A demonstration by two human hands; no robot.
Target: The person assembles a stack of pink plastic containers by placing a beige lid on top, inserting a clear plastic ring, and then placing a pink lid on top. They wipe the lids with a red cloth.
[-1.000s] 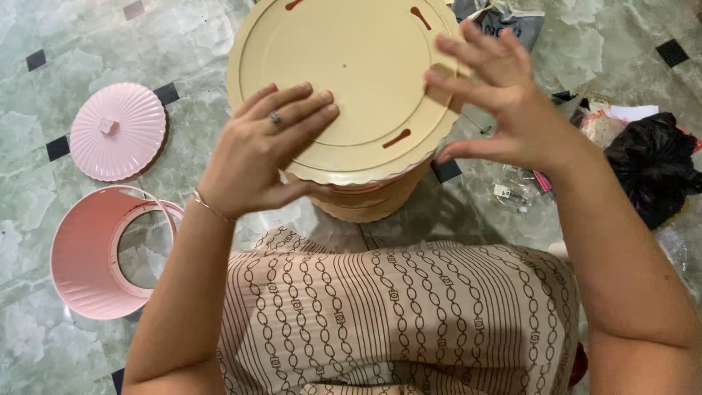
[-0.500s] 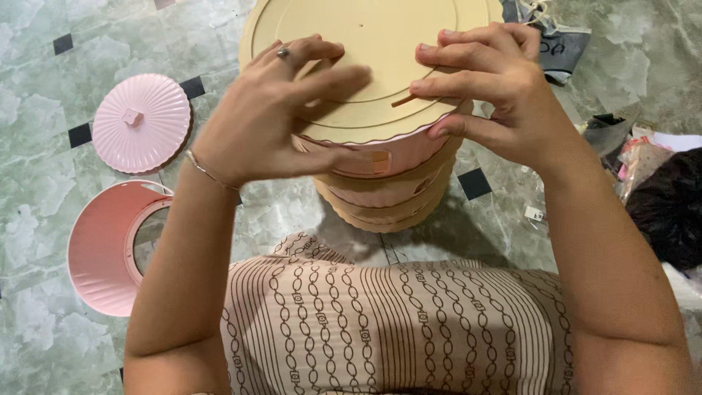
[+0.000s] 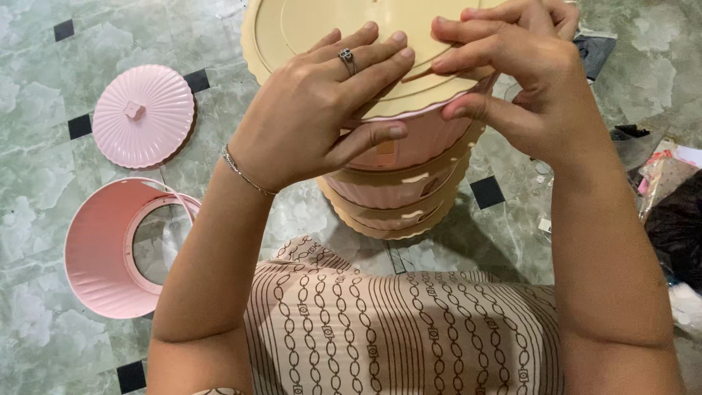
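A round cream plastic plate (image 3: 322,29) tops a stack of pink and cream ribbed tiers (image 3: 398,194) standing on the floor in front of me. My left hand (image 3: 322,110), with a ring and a thin bracelet, lies flat on the plate's near edge, thumb pressed under the rim against the top pink tier. My right hand (image 3: 512,69) grips the plate's right edge, fingers on top and thumb below the rim. Both hands hold the same plate.
A pink ribbed lid (image 3: 142,115) with a small square knob lies on the green marble floor (image 3: 44,73) at the left. Below it a pink open ring-shaped wall piece (image 3: 99,252) lies tilted. Dark cloth and plastic wrappers (image 3: 669,212) sit at the right. My patterned dress (image 3: 395,329) fills the bottom.
Both hands have slid from the plate's top to its near edge and closed on the rim. The view has come closer and more tiers show below the plate.
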